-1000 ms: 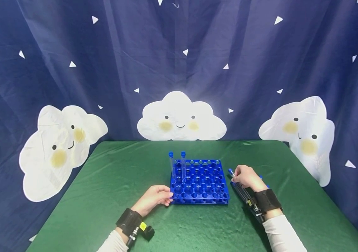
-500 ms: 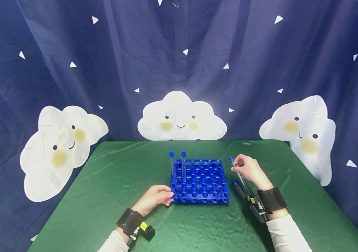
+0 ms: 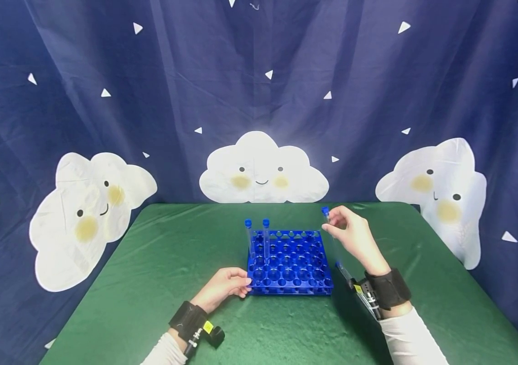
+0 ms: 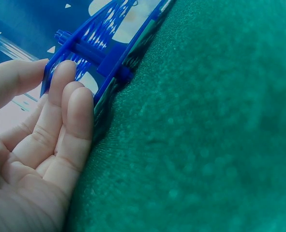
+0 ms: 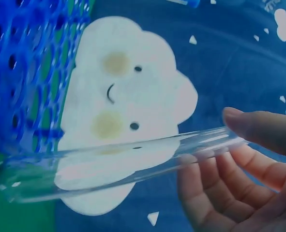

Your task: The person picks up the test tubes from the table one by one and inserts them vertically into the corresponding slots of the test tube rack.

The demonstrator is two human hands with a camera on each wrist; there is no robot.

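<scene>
A blue test tube rack [image 3: 289,263] stands on the green table. My left hand [image 3: 222,288] grips its near left corner, thumb on top and fingers at the edge, as the left wrist view confirms. Two clear test tubes with blue caps, one at the left edge [image 3: 250,241] and one beside it [image 3: 266,242], stand upright in the rack's left part. To the right of the rack, my right hand [image 3: 352,235] holds up another clear test tube [image 5: 113,164] near its blue cap [image 3: 325,210], between thumb and fingers. Its rounded bottom points down, beside the rack.
At least one more blue-capped test tube [image 3: 344,272] lies on the table right of the rack, partly hidden by the right wrist camera [image 3: 366,294]. A dark blue curtain [image 3: 259,76] with white clouds hangs behind the table [image 3: 186,228].
My right hand has lifted the test tube off the table, up and then left toward the rack, and the tube has turned more upright. The left hand stays at the rack's corner.
</scene>
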